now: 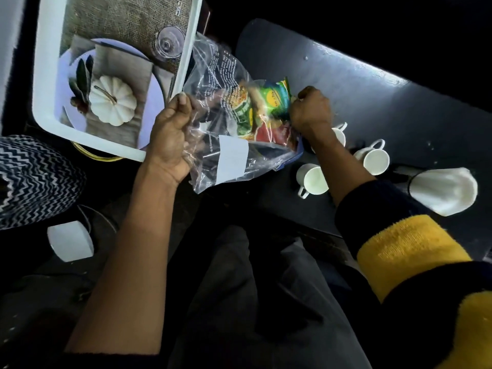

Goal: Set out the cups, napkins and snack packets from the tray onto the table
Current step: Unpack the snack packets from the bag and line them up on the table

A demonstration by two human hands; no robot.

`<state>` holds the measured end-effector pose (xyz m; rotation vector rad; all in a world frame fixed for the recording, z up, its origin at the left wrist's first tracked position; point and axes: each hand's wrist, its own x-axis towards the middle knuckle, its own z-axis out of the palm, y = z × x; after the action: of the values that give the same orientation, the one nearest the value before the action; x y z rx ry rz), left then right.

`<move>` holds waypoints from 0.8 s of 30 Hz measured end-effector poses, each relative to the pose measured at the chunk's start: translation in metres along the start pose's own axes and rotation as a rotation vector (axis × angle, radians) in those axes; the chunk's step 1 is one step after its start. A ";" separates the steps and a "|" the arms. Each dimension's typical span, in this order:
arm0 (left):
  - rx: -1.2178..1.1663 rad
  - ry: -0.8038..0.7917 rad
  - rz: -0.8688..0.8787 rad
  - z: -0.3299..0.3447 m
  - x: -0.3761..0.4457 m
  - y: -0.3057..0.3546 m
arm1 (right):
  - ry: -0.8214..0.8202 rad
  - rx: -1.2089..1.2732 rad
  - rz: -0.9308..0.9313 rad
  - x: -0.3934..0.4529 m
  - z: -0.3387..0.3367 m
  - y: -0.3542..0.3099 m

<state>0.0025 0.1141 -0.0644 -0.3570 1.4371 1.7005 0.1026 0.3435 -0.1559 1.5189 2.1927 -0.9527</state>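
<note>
My left hand (170,134) grips the edge of a clear plastic bag (229,155) between the tray and the table. Colourful snack packets (266,113) lie inside the bag. My right hand (310,110) pinches the top corner of a green and yellow packet at the bag's mouth. The white tray (48,75) with a printed pumpkin picture stands at the upper left. Three white cups (312,179) (375,158) (339,134) stand on the dark table (372,97), one partly hidden behind my right wrist. White napkins (447,193) sit in a holder at the right.
A black and white zigzag cushion (32,177) lies at the left. A white block (70,241) sits on the floor below it. My legs in dark trousers (266,302) fill the bottom. The far side of the table is dark.
</note>
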 end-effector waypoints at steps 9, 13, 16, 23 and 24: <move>-0.119 -0.108 -0.048 0.011 -0.017 0.015 | -0.023 0.300 -0.050 -0.009 0.005 -0.008; -0.061 -0.171 -0.104 0.028 -0.017 0.008 | -0.005 0.396 -0.162 -0.016 0.005 -0.013; -0.126 -0.230 -0.137 0.039 -0.018 0.000 | -0.071 0.449 -0.349 -0.018 0.004 -0.014; 0.229 0.242 -0.045 0.020 0.014 -0.035 | -0.399 0.022 -0.482 -0.011 0.003 -0.035; 0.292 0.290 -0.031 0.018 0.020 -0.041 | -0.403 -0.074 -0.491 -0.012 0.003 -0.039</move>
<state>0.0268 0.1375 -0.1003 -0.4743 1.8534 1.4277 0.0711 0.3239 -0.1375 0.6772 2.2901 -1.1788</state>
